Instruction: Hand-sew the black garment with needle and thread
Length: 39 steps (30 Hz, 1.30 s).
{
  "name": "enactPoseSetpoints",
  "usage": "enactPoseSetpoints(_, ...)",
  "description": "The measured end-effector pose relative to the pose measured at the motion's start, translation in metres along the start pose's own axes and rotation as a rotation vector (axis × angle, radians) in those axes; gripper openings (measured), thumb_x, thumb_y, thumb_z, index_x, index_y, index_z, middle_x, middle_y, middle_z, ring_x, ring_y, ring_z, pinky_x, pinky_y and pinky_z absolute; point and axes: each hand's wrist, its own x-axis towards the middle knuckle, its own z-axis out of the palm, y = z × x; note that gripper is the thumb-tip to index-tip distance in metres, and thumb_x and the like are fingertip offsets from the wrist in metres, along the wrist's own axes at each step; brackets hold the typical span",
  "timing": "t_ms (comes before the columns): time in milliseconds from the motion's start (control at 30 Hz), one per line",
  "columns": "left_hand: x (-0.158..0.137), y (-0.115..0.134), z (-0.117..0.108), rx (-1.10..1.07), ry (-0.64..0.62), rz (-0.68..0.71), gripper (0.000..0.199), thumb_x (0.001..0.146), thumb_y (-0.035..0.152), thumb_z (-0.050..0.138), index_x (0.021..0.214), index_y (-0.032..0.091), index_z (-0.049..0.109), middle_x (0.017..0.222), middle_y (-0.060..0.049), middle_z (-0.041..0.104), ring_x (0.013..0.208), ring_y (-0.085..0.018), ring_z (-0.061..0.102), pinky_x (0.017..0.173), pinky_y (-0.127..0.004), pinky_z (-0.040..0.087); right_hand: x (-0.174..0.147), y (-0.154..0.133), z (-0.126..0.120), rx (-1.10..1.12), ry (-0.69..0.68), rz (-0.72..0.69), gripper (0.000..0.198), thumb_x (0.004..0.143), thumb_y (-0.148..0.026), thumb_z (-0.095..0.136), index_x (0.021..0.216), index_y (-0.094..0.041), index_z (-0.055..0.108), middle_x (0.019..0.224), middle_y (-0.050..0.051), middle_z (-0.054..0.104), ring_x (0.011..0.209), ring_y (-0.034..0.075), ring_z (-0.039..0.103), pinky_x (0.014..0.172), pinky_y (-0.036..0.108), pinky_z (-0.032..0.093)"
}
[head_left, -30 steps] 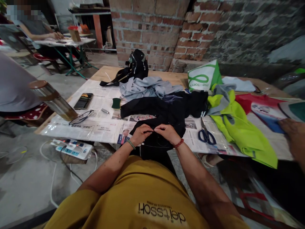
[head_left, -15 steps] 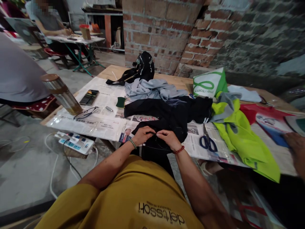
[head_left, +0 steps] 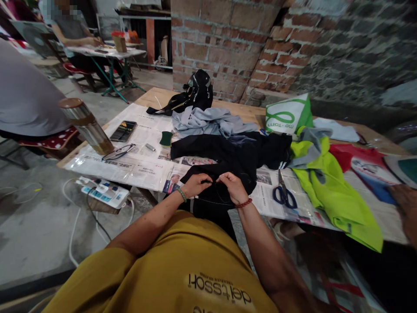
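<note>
A black garment [head_left: 228,152] lies bunched at the table's near edge, partly hanging over it. My left hand [head_left: 196,184], with a green bead bracelet at the wrist, is closed on a fold of this cloth. Just to its right, my right hand [head_left: 233,186], wearing a red bracelet, has its thumb and forefinger pinched a little above the cloth. Whatever sits in that pinch is too small to make out. Right of the garment rest scissors [head_left: 284,193] with dark blue handles, blades pointing away from me.
Newspaper [head_left: 146,171] covers the table. On the left stand a steel flask [head_left: 86,126], glasses [head_left: 119,151] and a phone [head_left: 123,131]. Grey cloth [head_left: 208,119], a black bag [head_left: 200,89] and a yellow-green garment [head_left: 335,191] lie around. Another person's hand [head_left: 404,204] is at right.
My right hand has lifted slightly and moved a little away from the left hand, still pinched. The left hand keeps its place on the black cloth.
</note>
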Motion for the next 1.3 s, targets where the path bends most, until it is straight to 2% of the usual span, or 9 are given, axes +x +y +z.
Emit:
enactPoseSetpoints(167, 0.0, -0.001, 0.001, -0.011, 0.003, -0.018, 0.015, 0.076, 0.018, 0.058, 0.088, 0.015, 0.066, 0.086, -0.003, 0.067, 0.081, -0.013, 0.06, 0.079, -0.023, 0.044, -0.002, -0.004, 0.0, 0.118, -0.012, 0.048, 0.019, 0.068, -0.035, 0.066, 0.071, -0.017, 0.06, 0.064, -0.001, 0.063, 0.064, 0.012, 0.056, 0.07, 0.026, 0.042)
enactPoseSetpoints(333, 0.0, -0.003, 0.003, 0.023, -0.004, 0.018, 0.017, 0.073, 0.02, 0.064, 0.089, 0.015, 0.066, 0.086, -0.003, 0.067, 0.08, -0.014, 0.06, 0.079, -0.024, 0.045, -0.004, -0.005, -0.003, 0.168, -0.07, 0.031, 0.018, 0.063, -0.031, 0.071, 0.071, -0.017, 0.061, 0.064, -0.001, 0.063, 0.063, 0.011, 0.056, 0.068, 0.026, 0.042)
enactPoseSetpoints(467, 0.0, -0.003, 0.008, 0.089, 0.028, 0.061, 0.02, 0.071, 0.024, 0.067, 0.088, 0.014, 0.067, 0.085, -0.005, 0.067, 0.078, -0.015, 0.061, 0.075, -0.024, 0.046, -0.005, -0.005, -0.004, 0.2, -0.065, 0.037, 0.019, 0.062, -0.029, 0.072, 0.072, -0.018, 0.062, 0.064, -0.001, 0.063, 0.063, 0.011, 0.057, 0.067, 0.026, 0.043)
enactPoseSetpoints(600, 0.0, -0.003, 0.014, 0.124, 0.039, 0.135, 0.016, 0.074, 0.025, 0.064, 0.087, 0.016, 0.067, 0.083, -0.004, 0.067, 0.079, -0.015, 0.061, 0.075, -0.024, 0.046, -0.005, -0.004, -0.003, 0.201, -0.052, 0.034, 0.018, 0.063, -0.03, 0.071, 0.072, -0.018, 0.062, 0.063, -0.001, 0.064, 0.063, 0.011, 0.058, 0.067, 0.026, 0.043)
enactPoseSetpoints(867, -0.001, -0.005, 0.014, 0.154, 0.043, 0.124, 0.015, 0.076, 0.027, 0.063, 0.086, 0.017, 0.067, 0.08, -0.003, 0.067, 0.075, -0.014, 0.06, 0.072, -0.023, 0.046, -0.005, -0.002, -0.002, 0.116, -0.084, 0.053, 0.018, 0.058, -0.028, 0.073, 0.071, -0.018, 0.065, 0.069, -0.001, 0.064, 0.066, 0.011, 0.056, 0.069, 0.025, 0.042)
enactPoseSetpoints(1100, 0.0, -0.004, 0.013, 0.148, 0.052, 0.108, 0.012, 0.077, 0.024, 0.062, 0.083, 0.016, 0.067, 0.077, -0.002, 0.065, 0.071, -0.012, 0.06, 0.068, -0.021, 0.044, -0.002, 0.004, 0.002, 0.118, 0.001, -0.018, 0.012, 0.063, -0.028, 0.067, 0.067, -0.019, 0.06, 0.064, -0.003, 0.06, 0.064, 0.011, 0.055, 0.068, 0.025, 0.041)
enactPoseSetpoints(1300, 0.001, -0.007, 0.013, 0.114, 0.036, 0.119, 0.009, 0.073, 0.022, 0.065, 0.078, 0.015, 0.067, 0.072, -0.002, 0.064, 0.066, -0.011, 0.057, 0.064, -0.021, 0.043, 0.0, 0.005, 0.004, 0.165, 0.042, 0.002, 0.015, 0.061, -0.029, 0.068, 0.066, -0.019, 0.058, 0.061, -0.002, 0.06, 0.061, 0.011, 0.054, 0.068, 0.026, 0.041)
